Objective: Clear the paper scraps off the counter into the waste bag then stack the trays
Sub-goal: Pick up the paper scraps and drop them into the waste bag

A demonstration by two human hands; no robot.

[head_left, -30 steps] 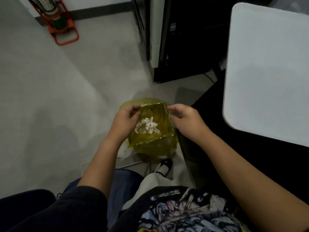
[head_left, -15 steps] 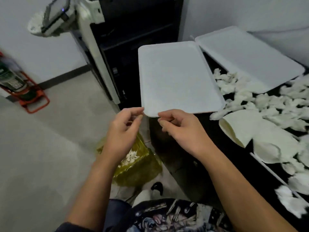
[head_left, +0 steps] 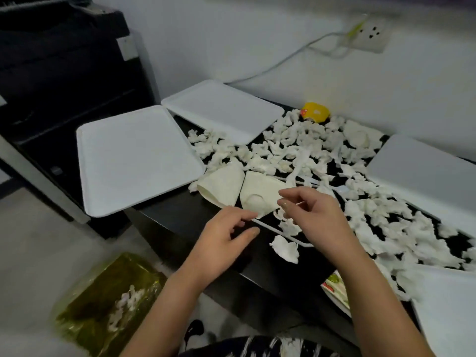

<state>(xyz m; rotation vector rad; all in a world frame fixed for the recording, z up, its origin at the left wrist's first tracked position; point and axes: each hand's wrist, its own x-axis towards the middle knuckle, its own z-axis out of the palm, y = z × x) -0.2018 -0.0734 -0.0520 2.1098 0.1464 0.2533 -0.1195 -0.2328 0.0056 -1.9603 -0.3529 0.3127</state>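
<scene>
White scraps (head_left: pixel 304 150) litter my black desk (head_left: pixel 206 222) between four flat white trays (head_left: pixel 136 158), and the yellow bag (head_left: pixel 103 300) on the floor holds a few.

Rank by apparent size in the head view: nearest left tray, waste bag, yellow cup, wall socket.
1. Left tray, clearly largest.
2. Waste bag, partly cut off by the frame edge.
3 and 4. Wall socket and yellow cup look alike in size; both are far off, so no ranking.

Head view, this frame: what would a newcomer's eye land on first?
The heap of white paper scraps strewn over the black counter, ringed by white trays. Next, the left hand and right hand hovering empty at its near edge, and the yellow waste bag on the floor, lower left.
</scene>
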